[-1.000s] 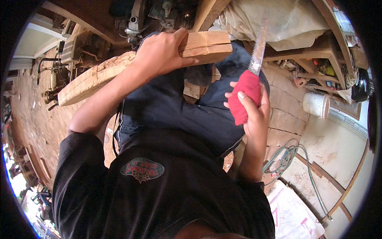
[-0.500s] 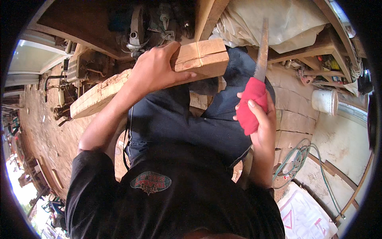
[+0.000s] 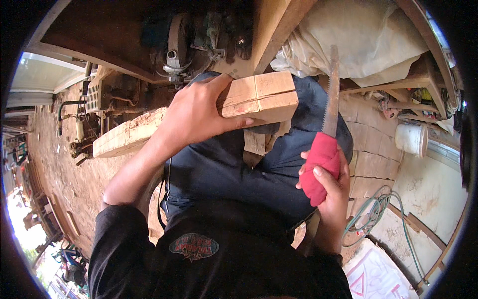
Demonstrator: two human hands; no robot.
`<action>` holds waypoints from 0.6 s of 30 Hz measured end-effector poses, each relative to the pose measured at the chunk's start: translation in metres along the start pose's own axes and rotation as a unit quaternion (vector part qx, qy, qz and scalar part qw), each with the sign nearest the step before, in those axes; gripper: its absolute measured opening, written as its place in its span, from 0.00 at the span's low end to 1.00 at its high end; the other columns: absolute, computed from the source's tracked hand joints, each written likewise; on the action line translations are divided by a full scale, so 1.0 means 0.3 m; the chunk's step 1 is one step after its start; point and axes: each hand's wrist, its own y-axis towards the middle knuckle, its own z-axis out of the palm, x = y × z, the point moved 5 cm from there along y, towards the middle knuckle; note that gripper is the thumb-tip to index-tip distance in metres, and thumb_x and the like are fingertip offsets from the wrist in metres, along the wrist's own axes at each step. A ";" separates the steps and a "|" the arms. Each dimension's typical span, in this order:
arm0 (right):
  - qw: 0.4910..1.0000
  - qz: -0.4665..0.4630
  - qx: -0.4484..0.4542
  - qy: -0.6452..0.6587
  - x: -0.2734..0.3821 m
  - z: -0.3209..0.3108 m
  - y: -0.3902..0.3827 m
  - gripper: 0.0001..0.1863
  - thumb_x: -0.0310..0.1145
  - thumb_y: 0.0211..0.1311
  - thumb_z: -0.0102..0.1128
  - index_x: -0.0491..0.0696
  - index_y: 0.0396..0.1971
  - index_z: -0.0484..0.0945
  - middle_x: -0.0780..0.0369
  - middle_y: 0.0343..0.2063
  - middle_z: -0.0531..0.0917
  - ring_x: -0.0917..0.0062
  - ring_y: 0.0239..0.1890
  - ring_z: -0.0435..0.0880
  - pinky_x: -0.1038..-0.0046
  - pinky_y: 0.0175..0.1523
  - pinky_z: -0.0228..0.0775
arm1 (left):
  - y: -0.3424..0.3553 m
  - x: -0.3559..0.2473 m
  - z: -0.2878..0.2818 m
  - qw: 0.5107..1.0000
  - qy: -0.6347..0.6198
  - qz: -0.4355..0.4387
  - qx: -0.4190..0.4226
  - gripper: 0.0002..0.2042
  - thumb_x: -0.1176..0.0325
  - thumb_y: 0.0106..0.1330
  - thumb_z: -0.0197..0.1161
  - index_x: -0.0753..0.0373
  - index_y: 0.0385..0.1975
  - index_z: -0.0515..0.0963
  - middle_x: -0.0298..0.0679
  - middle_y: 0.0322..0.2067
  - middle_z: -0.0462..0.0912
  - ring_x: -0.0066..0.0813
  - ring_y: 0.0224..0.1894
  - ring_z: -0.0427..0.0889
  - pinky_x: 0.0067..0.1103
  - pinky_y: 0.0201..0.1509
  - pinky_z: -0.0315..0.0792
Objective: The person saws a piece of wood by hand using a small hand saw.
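My left hand wraps over a thick wooden beam, which lies across my thighs and slants down to the left. A line and a lengthwise crack run over the beam's near right end. My right hand is closed round the red cloth-wrapped handle of a hand saw. The saw points up and away, its rusty toothed blade standing apart from the wood, to the right of the beam's end.
A circular saw and other power tools sit under the bench ahead. Pale plastic sheeting lies beyond the blade. At right are a white bucket and a coiled green hose. A machine stands at left on the dirt floor.
The beam, both hands and the saw all sit lower in the picture, as do the surroundings, so the view has tilted. The saw is still held upright, apart from the beam.
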 end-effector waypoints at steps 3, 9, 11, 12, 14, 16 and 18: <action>0.999 -0.020 -0.017 -0.033 0.019 0.009 -0.015 0.38 0.23 0.61 0.69 0.43 0.70 0.63 0.47 0.51 0.84 0.69 0.38 0.88 0.66 0.36 0.88 | 0.005 -0.011 0.000 1.000 0.000 -0.012 0.018 0.33 0.45 0.52 0.81 0.66 0.48 0.81 0.52 0.35 0.89 0.54 0.41 0.89 0.40 0.45 0.82; 0.991 -0.047 -0.012 -0.121 0.044 0.041 -0.041 0.37 0.25 0.63 0.70 0.43 0.71 0.63 0.48 0.53 0.84 0.71 0.44 0.87 0.69 0.49 0.83 | 0.006 -0.018 0.015 1.000 0.017 -0.010 -0.001 0.32 0.45 0.51 0.82 0.67 0.41 0.78 0.53 0.31 0.86 0.56 0.37 0.88 0.39 0.42 0.79; 0.972 -0.090 0.001 -0.216 0.040 0.016 -0.057 0.36 0.25 0.62 0.70 0.42 0.70 0.65 0.49 0.55 0.83 0.70 0.48 0.86 0.68 0.55 0.80 | 0.006 -0.027 0.021 0.999 0.034 -0.017 0.007 0.32 0.44 0.52 0.81 0.67 0.41 0.78 0.53 0.30 0.85 0.56 0.37 0.88 0.40 0.41 0.79; 0.943 -0.132 0.014 -0.307 0.049 0.020 -0.068 0.35 0.25 0.62 0.70 0.42 0.69 0.68 0.51 0.56 0.83 0.69 0.52 0.85 0.68 0.60 0.77 | 0.006 -0.031 0.025 0.998 0.053 -0.024 0.016 0.32 0.43 0.52 0.81 0.66 0.40 0.77 0.53 0.30 0.85 0.56 0.37 0.88 0.40 0.40 0.78; 0.922 -0.168 0.037 -0.346 0.077 0.074 -0.098 0.35 0.24 0.64 0.69 0.41 0.71 0.69 0.52 0.60 0.81 0.68 0.58 0.83 0.66 0.66 0.72 | 0.006 -0.035 0.043 0.997 0.068 -0.019 0.016 0.32 0.43 0.53 0.80 0.65 0.41 0.77 0.52 0.31 0.85 0.55 0.37 0.88 0.41 0.40 0.79; 0.877 -0.220 0.066 -0.421 0.089 0.104 -0.106 0.37 0.24 0.64 0.67 0.41 0.74 0.66 0.49 0.63 0.81 0.64 0.60 0.85 0.65 0.66 0.73 | -0.003 -0.041 0.071 0.996 0.086 -0.013 0.018 0.32 0.42 0.53 0.80 0.65 0.41 0.76 0.52 0.31 0.85 0.54 0.38 0.88 0.41 0.40 0.79; 0.872 -0.201 0.086 -0.438 0.072 0.110 -0.114 0.37 0.24 0.64 0.66 0.44 0.74 0.67 0.45 0.57 0.82 0.52 0.56 0.86 0.62 0.61 0.76 | -0.013 -0.053 0.085 0.994 0.112 0.002 -0.012 0.31 0.42 0.55 0.79 0.64 0.43 0.77 0.51 0.33 0.86 0.54 0.39 0.88 0.43 0.42 0.80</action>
